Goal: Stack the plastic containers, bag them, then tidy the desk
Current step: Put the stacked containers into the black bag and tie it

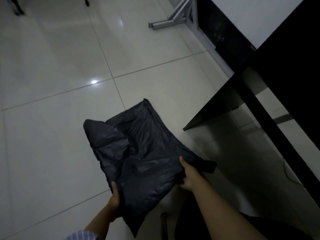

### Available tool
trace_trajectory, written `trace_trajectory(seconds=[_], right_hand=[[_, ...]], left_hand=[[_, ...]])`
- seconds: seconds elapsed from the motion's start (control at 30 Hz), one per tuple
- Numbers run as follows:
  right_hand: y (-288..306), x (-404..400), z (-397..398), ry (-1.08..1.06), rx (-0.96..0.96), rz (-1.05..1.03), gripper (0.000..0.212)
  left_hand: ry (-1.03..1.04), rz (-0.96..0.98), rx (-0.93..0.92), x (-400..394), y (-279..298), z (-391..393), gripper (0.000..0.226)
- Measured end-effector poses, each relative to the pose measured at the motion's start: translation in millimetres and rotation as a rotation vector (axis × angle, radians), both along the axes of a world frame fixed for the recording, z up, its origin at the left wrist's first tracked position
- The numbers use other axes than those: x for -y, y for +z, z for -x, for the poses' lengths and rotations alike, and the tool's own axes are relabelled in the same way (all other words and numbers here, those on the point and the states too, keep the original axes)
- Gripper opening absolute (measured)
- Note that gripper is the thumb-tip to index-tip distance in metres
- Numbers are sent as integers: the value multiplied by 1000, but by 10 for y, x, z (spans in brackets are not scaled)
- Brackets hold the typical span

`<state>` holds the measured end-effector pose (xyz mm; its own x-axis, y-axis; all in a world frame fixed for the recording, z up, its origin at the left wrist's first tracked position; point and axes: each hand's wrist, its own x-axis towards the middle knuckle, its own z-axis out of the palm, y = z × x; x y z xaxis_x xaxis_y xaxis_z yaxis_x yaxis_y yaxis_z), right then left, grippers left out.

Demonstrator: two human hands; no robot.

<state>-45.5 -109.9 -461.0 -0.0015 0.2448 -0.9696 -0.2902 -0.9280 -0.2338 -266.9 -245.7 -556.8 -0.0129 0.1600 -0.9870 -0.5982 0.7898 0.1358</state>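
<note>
A black plastic bag (pixel 142 153) is held out flat above the pale tiled floor, crumpled and partly folded over at its far left corner. My left hand (pixel 115 196) grips its near left edge, thumb on top. At the right edge, my right hand (pixel 187 177) pinches the bag, thumb on top and fingers curled underneath. No plastic containers are in view.
A black desk (pixel 284 80) with a white top (pixel 259 16) stands to the right, its dark side panel reaching toward the bag. Silver metal legs (pixel 173 19) of another piece of furniture sit at the top. Chair legs (pixel 17 9) show at the top left.
</note>
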Motion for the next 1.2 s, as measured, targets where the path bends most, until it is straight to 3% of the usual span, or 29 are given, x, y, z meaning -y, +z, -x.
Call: trace_trajectory(seconds=[0.03, 0.17, 0.23, 0.27, 0.37, 0.5, 0.6, 0.7, 0.77, 0.87, 0.93, 1.03, 1.2], right_hand=[[36, -17, 29, 42, 35, -59, 70], [422, -150, 151, 187, 172, -329, 52], [635, -197, 196, 247, 197, -426, 43], [771, -197, 206, 265, 198, -473, 39], [1073, -89, 212, 311, 141, -578, 32], [1355, 142, 207, 493, 111, -658, 46], [1513, 338, 179, 716, 118, -711, 43], [1621, 559, 135, 867, 120, -687, 42], [1686, 659, 63, 907, 121, -672, 49], [1800, 733, -95, 871, 21, -609, 78], [1873, 797, -196, 727, -80, -589, 83], [1998, 821, -262, 447, -28, -601, 84], [2326, 676, -159, 229, 70, -764, 81]], left_hand=[[-9, 57, -36, 2, 45, 11, 96], [-302, 301, -561, -163, 281, 183, 83], [-379, 170, -658, -467, 501, 229, 74], [-380, 17, -652, -646, 641, 223, 72], [-217, -296, -307, -1181, 1115, 136, 79], [-357, -379, -39, -1662, 1947, -27, 92], [-493, -403, 105, -1791, 2384, -199, 94], [-647, -396, 87, -1737, 2577, -352, 62], [-827, -406, -93, -1597, 2638, -427, 29], [-930, -534, -485, -1358, 2602, -451, 19], [-877, -696, -624, -1226, 2591, -433, 25], [-820, -939, -660, -1060, 2732, -455, 39], [-1026, -1235, -707, -858, 3054, -529, 50]])
